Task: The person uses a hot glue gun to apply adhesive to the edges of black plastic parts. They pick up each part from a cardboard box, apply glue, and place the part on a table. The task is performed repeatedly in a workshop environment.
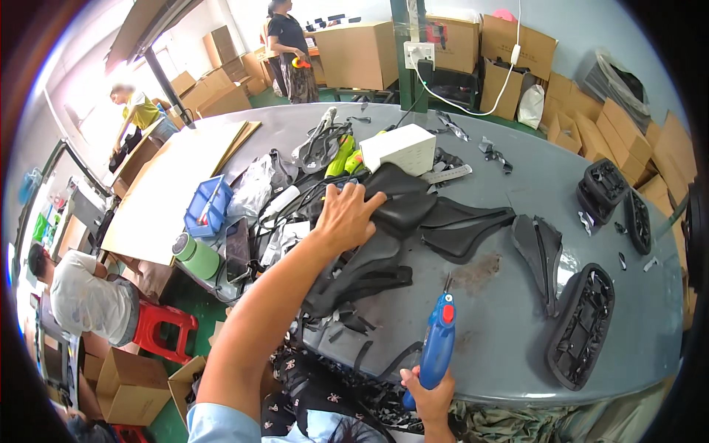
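Observation:
My left hand [346, 215] reaches over a pile of black parts, fingers bent and apart, thumb beside a padded black bicycle saddle [402, 201]. What lies under its fingertips is partly hidden; I see no thing held. In my right hand [431, 399], near the table's front edge, is a blue handheld power tool [439, 343] with a red button and a thin metal tip pointing away from me. Another black saddle [461, 230] lies right of the pile. Farther right is a narrow saddle [538, 255] with a long slot.
On the grey table [487, 347] stand a white box [399, 150], a blue tray [207, 207] and a green bottle [196, 257]. Black saddle undersides [583, 325] lie at right. Scraps hang along the front edge. People work beyond, and a red stool [168, 328] stands left.

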A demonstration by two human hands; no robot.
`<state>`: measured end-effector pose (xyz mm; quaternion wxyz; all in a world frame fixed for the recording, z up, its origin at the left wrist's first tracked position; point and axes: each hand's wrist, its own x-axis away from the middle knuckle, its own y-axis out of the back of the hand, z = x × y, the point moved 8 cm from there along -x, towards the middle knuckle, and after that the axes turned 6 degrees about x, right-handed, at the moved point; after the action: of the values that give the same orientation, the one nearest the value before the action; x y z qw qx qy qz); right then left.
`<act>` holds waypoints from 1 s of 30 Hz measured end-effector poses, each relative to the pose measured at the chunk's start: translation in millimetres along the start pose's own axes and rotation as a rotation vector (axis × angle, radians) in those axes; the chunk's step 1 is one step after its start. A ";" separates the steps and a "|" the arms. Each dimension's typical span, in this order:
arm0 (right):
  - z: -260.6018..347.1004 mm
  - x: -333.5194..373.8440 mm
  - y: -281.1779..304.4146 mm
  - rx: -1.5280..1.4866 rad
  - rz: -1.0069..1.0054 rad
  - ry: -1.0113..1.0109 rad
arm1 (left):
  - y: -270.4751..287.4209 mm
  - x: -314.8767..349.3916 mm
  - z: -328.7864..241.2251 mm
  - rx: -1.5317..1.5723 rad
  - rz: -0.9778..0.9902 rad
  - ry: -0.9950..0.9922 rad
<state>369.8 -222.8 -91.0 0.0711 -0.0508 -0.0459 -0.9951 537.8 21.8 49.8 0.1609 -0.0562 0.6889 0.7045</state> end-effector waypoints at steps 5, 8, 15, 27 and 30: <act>3.4 0.3 -0.7 -0.070 -0.013 -0.001 | 30.3 13.6 19.6 0.236 -0.105 0.295; 20.7 -3.2 -2.7 -0.294 0.005 -0.002 | 39.2 42.5 2.2 0.225 -0.214 0.346; 67.8 -6.0 -11.6 0.043 -0.009 0.143 | 48.7 93.0 -22.7 0.176 -0.241 0.462; 81.3 3.9 -0.6 0.113 -0.053 0.152 | 56.1 138.6 21.6 0.160 -0.236 0.386; 58.3 -2.2 26.0 0.091 -0.107 0.131 | 84.6 160.7 74.2 0.162 -0.306 0.543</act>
<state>381.3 -242.3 -31.4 0.0229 0.0200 -0.0888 -0.9956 371.3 119.2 85.3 0.0794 -0.3321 0.7441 0.5742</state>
